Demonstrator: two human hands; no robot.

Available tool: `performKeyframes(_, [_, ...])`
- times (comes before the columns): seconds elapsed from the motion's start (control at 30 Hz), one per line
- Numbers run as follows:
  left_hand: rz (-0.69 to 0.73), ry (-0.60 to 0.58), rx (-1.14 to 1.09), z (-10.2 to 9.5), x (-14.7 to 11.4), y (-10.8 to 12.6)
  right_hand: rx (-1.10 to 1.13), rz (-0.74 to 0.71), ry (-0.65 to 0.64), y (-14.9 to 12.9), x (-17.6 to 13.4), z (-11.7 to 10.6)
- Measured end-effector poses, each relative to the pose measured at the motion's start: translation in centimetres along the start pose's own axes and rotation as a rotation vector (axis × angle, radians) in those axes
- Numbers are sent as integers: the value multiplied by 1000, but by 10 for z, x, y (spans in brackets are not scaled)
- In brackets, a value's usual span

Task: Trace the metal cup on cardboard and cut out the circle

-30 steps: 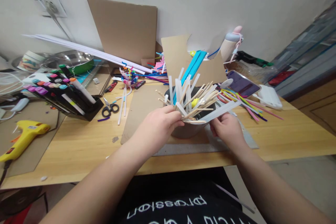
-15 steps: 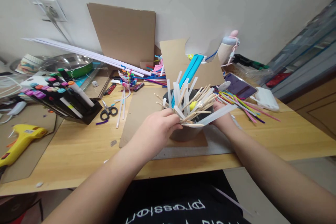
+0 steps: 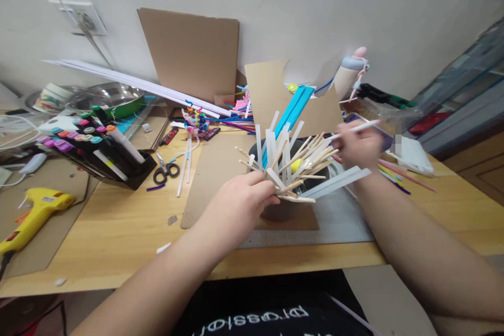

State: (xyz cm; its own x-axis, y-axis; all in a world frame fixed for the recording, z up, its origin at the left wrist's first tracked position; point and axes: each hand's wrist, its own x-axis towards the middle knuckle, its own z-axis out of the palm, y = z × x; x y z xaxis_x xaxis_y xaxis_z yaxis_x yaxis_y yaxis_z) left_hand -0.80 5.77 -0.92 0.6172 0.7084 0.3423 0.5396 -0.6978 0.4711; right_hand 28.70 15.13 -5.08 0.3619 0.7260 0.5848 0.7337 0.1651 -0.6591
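My left hand (image 3: pixel 249 195) grips the near-left rim of the gray tub (image 3: pixel 289 213), probably steadying it; whether it also pinches wooden sticks (image 3: pixel 329 153), I can't tell. Beyond the tub's right side, my right hand (image 3: pixel 361 145) pinches a slim white stick (image 3: pixel 367 125). Translucent strips (image 3: pixel 334 183) overhang toward my right wrist, crowding it; the wooden tabletop (image 3: pixel 132 233) gives more room left of my left hand.

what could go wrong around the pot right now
The right forearm looks close to translucent sticks jutting from the dark pot; brushing them might knock them out. Wooden sticks lean at many angles, so a bump could spill some. The white stick in the right hand is near this tangle and might catch.
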Motion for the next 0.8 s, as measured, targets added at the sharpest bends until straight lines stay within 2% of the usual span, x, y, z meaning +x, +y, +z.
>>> performKeyframes(0.1, [8, -3, 13, 0, -1, -1, -85, 47, 282, 29, 38, -32])
performKeyframes(0.13, [10, -3, 18, 0, -1, -1, -273, 83, 338, 42, 51, -41])
performKeyframes(0.17, [9, -1, 24, 0, -1, -1, -351, 124, 352, 56, 63, -47])
performKeyframes(0.2, [8, 1, 27, -1, -1, -1, -404, 161, 335, 69, 72, -52])
performKeyframes(0.3, [2, 0, 14, -1, 0, -1, -560, 309, 164, 105, 91, -56])
performKeyframes(0.43, [0, 2, 15, 1, 1, -1, -680, 453, -24, 133, 105, -49])
performKeyframes(0.63, [25, 15, 43, 2, -1, -2, -737, 476, -129, 141, 117, -41])
performKeyframes(0.8, [30, 18, 38, 2, -2, -2, -774, 395, -93, 130, 117, -39])
